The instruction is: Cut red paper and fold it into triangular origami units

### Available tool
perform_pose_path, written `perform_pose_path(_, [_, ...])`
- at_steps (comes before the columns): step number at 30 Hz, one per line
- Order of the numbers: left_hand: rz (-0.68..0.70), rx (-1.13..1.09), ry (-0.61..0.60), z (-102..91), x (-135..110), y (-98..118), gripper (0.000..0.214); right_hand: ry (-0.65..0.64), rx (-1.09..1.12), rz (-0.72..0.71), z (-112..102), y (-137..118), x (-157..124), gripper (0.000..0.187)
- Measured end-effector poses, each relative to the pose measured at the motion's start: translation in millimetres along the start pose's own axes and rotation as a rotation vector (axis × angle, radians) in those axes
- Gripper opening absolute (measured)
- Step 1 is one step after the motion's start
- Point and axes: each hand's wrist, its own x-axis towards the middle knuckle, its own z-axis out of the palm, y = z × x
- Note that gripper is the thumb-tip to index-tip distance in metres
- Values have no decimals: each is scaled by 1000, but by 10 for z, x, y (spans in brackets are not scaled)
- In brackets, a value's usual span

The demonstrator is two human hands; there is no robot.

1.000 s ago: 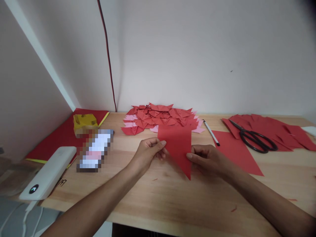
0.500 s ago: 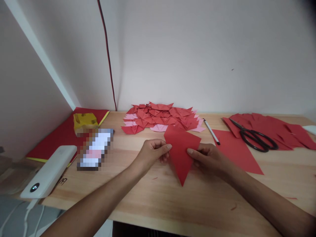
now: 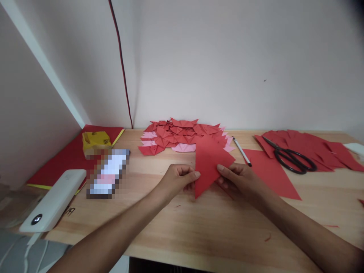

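Between my two hands is a red sheet of paper (image 3: 209,163), held above the wooden table with a corner pointing down. My left hand (image 3: 182,177) pinches its left edge, thumb on the near face and fingers behind. On the right edge my right hand (image 3: 234,175) pinches it the same way, its fingers partly hidden behind the paper. Behind the sheet lies a pile of folded red and pink paper pieces (image 3: 167,136), partly covered by it. Another flat red sheet (image 3: 270,176) rests on the table just beyond my right hand.
Black-handled scissors (image 3: 294,159) lie on a spread of red paper (image 3: 309,146) at the right. A white pen (image 3: 241,151) lies near it. On the left are a phone (image 3: 109,172), a white power bank with a cable (image 3: 55,201) and a yellow packet (image 3: 96,142).
The red sheet has turned in my hands; its lower corner has swung left and up. Both hands still pinch its edges, and the view has shifted slightly.
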Motion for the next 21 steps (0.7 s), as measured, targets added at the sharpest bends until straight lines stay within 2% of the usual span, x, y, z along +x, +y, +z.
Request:
perform_pose_path(6, [45, 1, -53, -44, 23, -24, 35, -16, 1, -73, -4, 49, 19, 50])
perform_pose_path(13, [1, 125, -162, -33, -17, 44, 35, 187, -73, -130, -23, 17, 16, 49])
perform_pose_path(21, [-4, 138, -207, -38, -21, 39, 33, 159, -28, -147, -52, 22, 20, 50])
